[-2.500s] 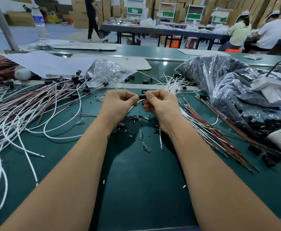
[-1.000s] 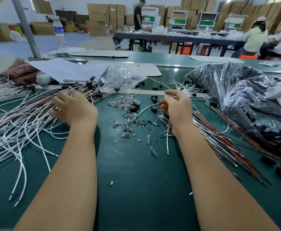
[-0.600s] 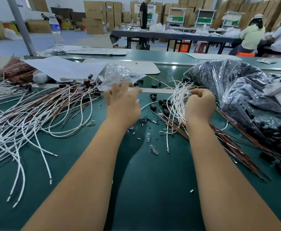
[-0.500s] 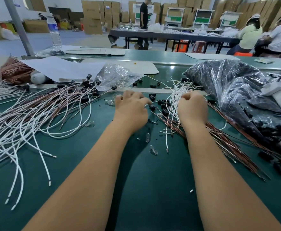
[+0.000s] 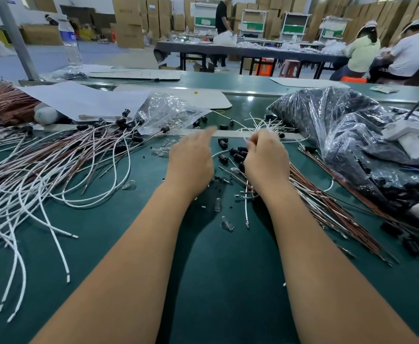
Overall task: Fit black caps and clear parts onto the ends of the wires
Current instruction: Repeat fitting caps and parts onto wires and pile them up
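My left hand (image 5: 191, 162) hovers open over the green table, its blurred fingers stretched toward the far side and holding nothing. My right hand (image 5: 265, 157) is curled around a bunch of white wires (image 5: 265, 124) whose ends fan out beyond the fingers. Loose black caps (image 5: 235, 152) lie between the two hands. Small clear parts lie scattered nearby: several (image 5: 161, 150) left of my left hand and single clear parts (image 5: 218, 204) nearer me. A wide pile of capped wires (image 5: 54, 165) spreads across the left. Bare brown and white wires (image 5: 327, 202) lie to the right.
A large plastic bag of black caps (image 5: 340, 125) sits at the right, a small clear bag (image 5: 168, 112) at the back centre. White sheets (image 5: 79, 98) and a water bottle (image 5: 70, 45) stand behind. A white device (image 5: 412, 137) is at the right edge. People work at far tables.
My left hand went left to the capped pile, then returned to the centre with nothing in it. My right hand moved onto the white wires and closed on them.
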The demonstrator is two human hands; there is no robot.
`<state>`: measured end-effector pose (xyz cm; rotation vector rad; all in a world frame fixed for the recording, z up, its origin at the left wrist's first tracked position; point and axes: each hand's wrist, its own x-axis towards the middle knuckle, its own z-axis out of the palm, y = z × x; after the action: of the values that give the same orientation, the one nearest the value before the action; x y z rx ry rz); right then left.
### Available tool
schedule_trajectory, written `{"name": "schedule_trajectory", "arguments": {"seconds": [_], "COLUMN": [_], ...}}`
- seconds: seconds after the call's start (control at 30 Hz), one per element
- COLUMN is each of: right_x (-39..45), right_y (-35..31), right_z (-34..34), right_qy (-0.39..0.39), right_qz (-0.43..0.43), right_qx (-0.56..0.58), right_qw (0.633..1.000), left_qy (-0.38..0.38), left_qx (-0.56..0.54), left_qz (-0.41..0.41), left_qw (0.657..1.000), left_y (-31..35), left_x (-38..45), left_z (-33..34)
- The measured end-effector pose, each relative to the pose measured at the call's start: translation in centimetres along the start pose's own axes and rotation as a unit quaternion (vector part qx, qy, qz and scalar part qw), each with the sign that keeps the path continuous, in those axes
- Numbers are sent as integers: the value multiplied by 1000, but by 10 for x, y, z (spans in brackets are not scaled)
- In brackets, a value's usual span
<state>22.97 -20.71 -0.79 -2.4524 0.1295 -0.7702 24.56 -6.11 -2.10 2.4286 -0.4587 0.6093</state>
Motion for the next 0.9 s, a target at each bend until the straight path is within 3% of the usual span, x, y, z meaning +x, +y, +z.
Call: {"name": "schedule_trajectory", "arguments": {"seconds": [0.07, 0.13, 0.23, 0.5, 0.57, 0.63, 0.7, 0.8, 0.9], "right_x": [-3, -7, -11, -11, -9, -5, -3, -1, 0], "right_y": [-5, -10, -13, -11, -9, -4, 1, 6, 7], "right_z": [-1, -1, -1, -2, -3, -5, -7, -8, -10], "right_qy": [-7, -26, -16, 94, 131, 167, 195, 210, 232], "right_qz": [-51, -115, -168, -192, -172, -131, -89, -42, 14], "right_qx": [33, 29, 47, 35, 24, 17, 14, 10, 32], "right_qw": [998, 993, 984, 976, 976, 977, 977, 977, 972], "left_qy": [59, 79, 61, -53, -59, -57, -21, 9, 43], "left_qx": [-29, 11, 45, -14, -64, -188, -258, -248, -155], "left_qz": [7, 28, 59, 25, 14, -12, -21, -7, 5], "left_qw": [998, 996, 995, 998, 996, 980, 966, 969, 987], "left_y": [2, 3, 1, 2, 1, 1, 1, 0, -7], "left_x": [0, -1, -3, -1, -4, -8, -10, -7, -4], "left_z": [-7, -11, -11, -12, -13, -19, -24, -24, -21]}}
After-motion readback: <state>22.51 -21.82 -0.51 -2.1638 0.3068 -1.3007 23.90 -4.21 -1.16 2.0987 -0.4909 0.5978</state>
